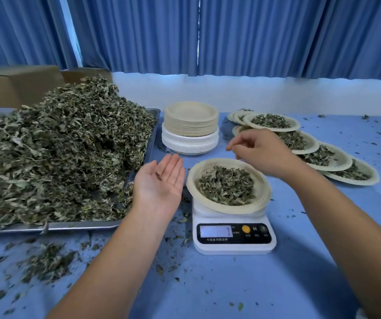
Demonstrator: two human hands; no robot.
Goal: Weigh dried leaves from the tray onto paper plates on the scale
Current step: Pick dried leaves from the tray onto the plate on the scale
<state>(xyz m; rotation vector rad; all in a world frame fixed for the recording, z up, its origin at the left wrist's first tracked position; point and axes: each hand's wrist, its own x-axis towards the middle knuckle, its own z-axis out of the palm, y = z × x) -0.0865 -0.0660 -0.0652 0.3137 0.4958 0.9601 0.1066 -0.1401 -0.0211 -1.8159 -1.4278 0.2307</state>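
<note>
dried leaves (227, 185) — crumbly heap on round paper plate (193, 178).

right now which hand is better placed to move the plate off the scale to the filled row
Likely right: the right hand hangs over the plate's far rim, nearer that row; the left hand lies palm up by the tray with leaf bits.

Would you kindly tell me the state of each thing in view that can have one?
scale: on, display lit, reading illegible.
scale plate: on the scale, holding a leaf portion.
left hand: open, palm up, leaf bits on it.
right hand: fingertips pinched above the scale plate.
tray: heaped with dried leaves.
plate stack: empty, beige over white.
filled plates: overlapping row, each loaded.
curtains: drawn.
</note>
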